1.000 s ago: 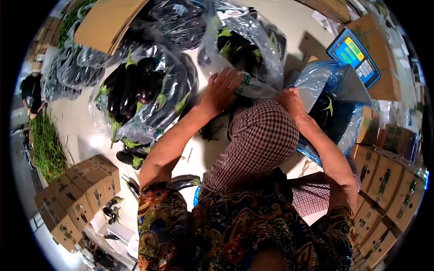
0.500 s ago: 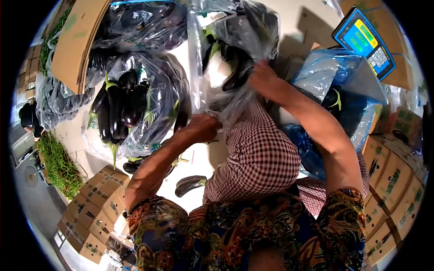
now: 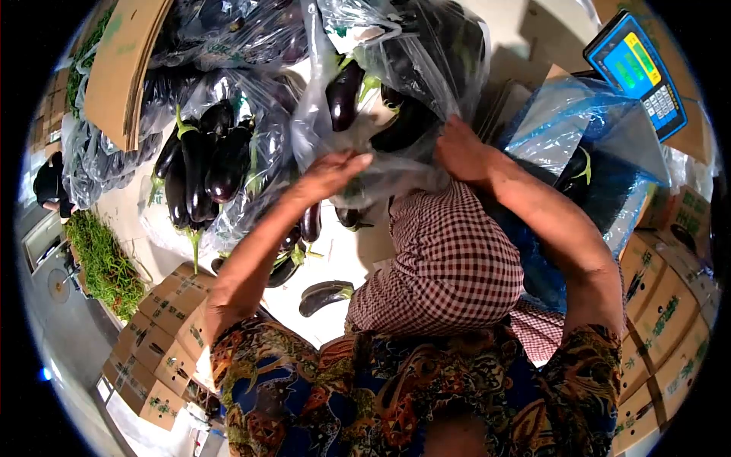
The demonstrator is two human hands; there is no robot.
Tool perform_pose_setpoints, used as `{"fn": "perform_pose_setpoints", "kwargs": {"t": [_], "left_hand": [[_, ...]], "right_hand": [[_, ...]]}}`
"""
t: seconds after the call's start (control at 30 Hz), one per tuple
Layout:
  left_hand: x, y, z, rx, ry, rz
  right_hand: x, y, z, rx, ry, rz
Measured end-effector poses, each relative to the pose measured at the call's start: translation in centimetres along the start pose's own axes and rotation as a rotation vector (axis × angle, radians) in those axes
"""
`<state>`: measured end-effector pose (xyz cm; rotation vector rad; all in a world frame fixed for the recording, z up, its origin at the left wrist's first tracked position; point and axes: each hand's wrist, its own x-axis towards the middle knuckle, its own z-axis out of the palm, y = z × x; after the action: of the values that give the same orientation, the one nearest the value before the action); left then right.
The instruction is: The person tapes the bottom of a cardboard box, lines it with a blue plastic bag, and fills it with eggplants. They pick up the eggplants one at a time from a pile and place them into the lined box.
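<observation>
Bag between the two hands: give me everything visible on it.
The clear bag looks like thin, glossy, see-through plastic, creased and loosely bunched. It gapes open toward the person, showing dark purple eggplants with green stems inside. The near edge sags between the hands: the right hand grips the film, and the left hand is at the opposite side, its grip unclear. It lies in front of the checked trouser knee; its far end nears the picture's top.

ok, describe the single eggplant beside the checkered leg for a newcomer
Find the checkered trouser leg at centre. Just left of it, on the pale floor, lies one dark eggplant. Unlike the clustered eggplants further up, it lies alone, green cap toward the leg.
</observation>
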<state>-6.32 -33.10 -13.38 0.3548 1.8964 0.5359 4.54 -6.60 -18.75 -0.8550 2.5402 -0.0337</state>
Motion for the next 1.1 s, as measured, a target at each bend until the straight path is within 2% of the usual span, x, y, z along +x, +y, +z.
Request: {"fn": "perform_pose_setpoints", "kwargs": {"t": [0.03, 0.1, 0.13, 0.2, 0.23, 0.3, 0.33, 0.37, 0.43, 0.5, 0.53, 0.6, 0.63, 0.67, 0.7, 0.73, 0.77, 0.8, 0.83, 0.9, 1.0, 1.03, 1.07, 1.1], "left_hand": [[2.2, 1.1, 0.5, 0.51, -0.01, -0.16], [4.4, 3.2, 2.8, 0.762, -0.044, -0.129], [5.4, 3.8, 3.5, 0.891, -0.062, -0.112], [7.9, 4.2, 3.5, 0.91, 0.054, -0.057], [7.8, 5.5, 3.2, 0.92, 0.107, -0.031], [8.1, 6.5, 1.9, 0.811, 0.351, -0.137], [8.4, 6.0, 1.2, 0.813, 0.474, -0.166], [8.5, 5.0, 0.7, 0.906, 0.652, -0.066], [8.9, 3.7, -1.0, 1.023, 1.013, 0.112], [8.8, 3.1, -2.6, 0.914, 0.899, 0.193], [9.0, 2.8, -3.1, 0.841, 0.828, 0.257], [9.8, 3.6, -2.0, 0.601, 0.495, 0.157], [11.1, 2.9, -0.7, 0.617, 0.38, 0.045], [14.5, -0.8, 1.2, 0.365, 0.18, 0.029], [12.8, 1.8, 2.3, 0.595, 0.155, -0.068], [16.1, -2.9, 5.1, 0.662, 0.152, 0.104], [18.2, -7.0, 8.7, 0.547, 0.381, 0.228], [18.1, -7.3, 9.9, 0.463, 0.474, 0.241], [16.8, -6.1, 10.4, 0.377, 0.566, 0.261], [13.9, -2.8, 9.4, 0.282, 0.491, 0.09], [11.3, -1.6, 6.2, 0.134, 0.317, 0.177], [9.8, 0.0, 4.3, 0.155, 0.235, 0.17], [8.3, 1.7, 2.2, 0.176, 0.157, 0.162], [7.0, 2.0, 0.8, 0.198, 0.233, 0.173]], "right_hand": [[-0.5, 0.0, 0.1, -0.002, 0.067, -0.005], [-1.1, -0.1, 0.1, 0.0, 0.205, -0.015], [-1.0, -0.1, -0.8, 0.052, 0.121, -0.024], [-0.7, 0.0, -2.1, 0.16, -0.053, -0.038], [-0.6, -0.3, -1.9, 0.164, -0.029, -0.063], [-0.2, -1.0, -1.0, 0.169, 0.021, -0.119], [0.2, -2.1, 1.2, 0.209, 0.099, -0.016], [0.8, -3.7, 4.5, 0.246, 0.177, 0.088], [0.8, -4.2, 5.0, 0.229, 0.314, 0.074], [0.0, -3.6, 4.3, 0.13, 0.431, -0.157], [-0.2, -3.8, 4.2, 0.128, 0.455, -0.13], [-0.4, -4.3, 3.8, 0.12, 0.502, -0.084], [-0.6, -4.5, 3.4, 0.072, 0.435, -0.089], [-0.8, -4.5, 2.8, 0.023, 0.369, -0.092], [-1.0, -4.4, 2.1, -0.027, 0.304, -0.094], [-1.6, -4.1, 1.1, -0.021, 0.306, -0.114], [-2.5, -3.6, 0.0, -0.015, 0.308, -0.134], [-2.9, -3.4, -0.6, -0.006, 0.31, -0.154], [-2.7, -3.3, -0.7, -0.03, 0.172, -0.119], [-2.1, -3.0, -0.8, -0.067, -0.048, -0.039], [-1.6, -2.2, -1.3, -0.085, -0.18, 0.099], [-0.6, -1.5, -2.4, 0.112, -0.395, 0.132], [-0.4, -1.2, -1.6, 0.085, -0.322, 0.125], [-0.4, -1.1, -0.1, 0.057, -0.248, 0.121]]}}
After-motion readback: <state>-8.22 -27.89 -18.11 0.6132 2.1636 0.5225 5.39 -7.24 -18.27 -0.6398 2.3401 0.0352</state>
